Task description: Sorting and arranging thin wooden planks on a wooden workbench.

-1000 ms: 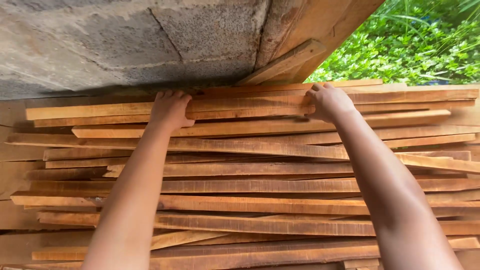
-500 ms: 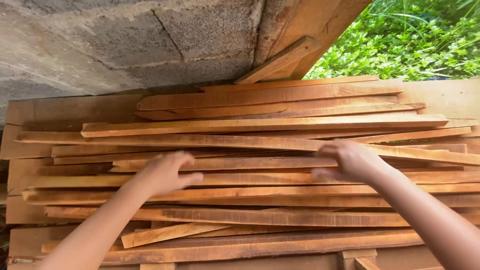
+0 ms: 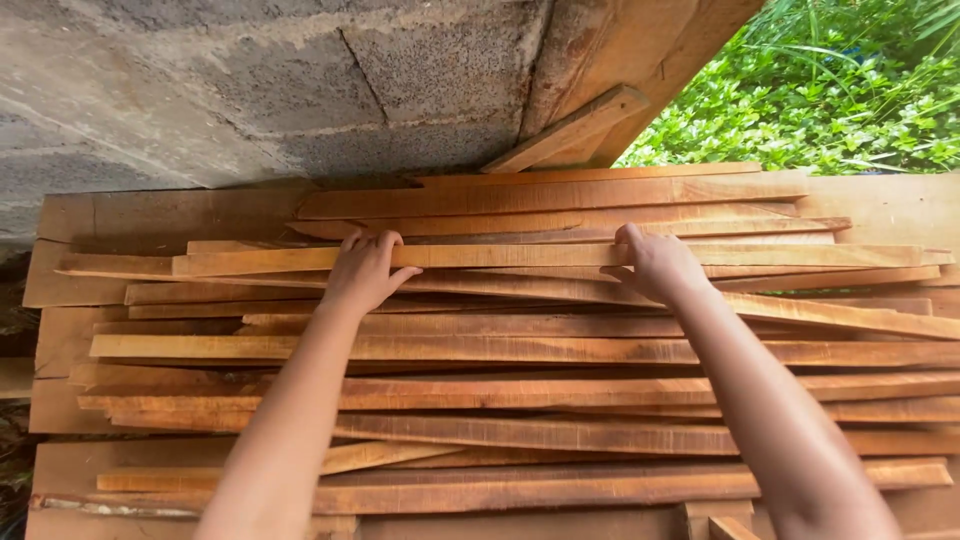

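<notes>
Near edge: the stack of wooden slats [image 3: 520,430] fills the lower view, its long thin strips running left to right across broader boards [image 3: 70,470] beneath.
Forearms: 2 bare arms reach away from the camera over the stack, the left at left, the right at right.
Left hand [image 3: 362,272]: fingers curled over the far edge of a long pale slat [image 3: 500,256], thumb on the near side; a light grip, hand mostly closed around the strip.
Right hand [image 3: 655,263]: fingers hooked over the same slat, thumb tucked below it; also closed on the strip.
Slat held: it lies near the top of the stack, toward the far side, flat or nearly so.
Key relation: the slat's long axis runs left to right, crosswise to both forearms; the 2 hands sit well apart along its middle part, about level with each other, neither clearly nearer.
Far side: more slats [image 3: 560,195] lie beyond the hands, then a grey block wall [image 3: 250,90], a leaning timber [image 3: 570,130], and green plants [image 3: 840,90] at upper right.
Change from 0.5 s ago: both hands then hovered open and blurred over the nearer slats; now they are farther out and closed on the pale slat.
</notes>
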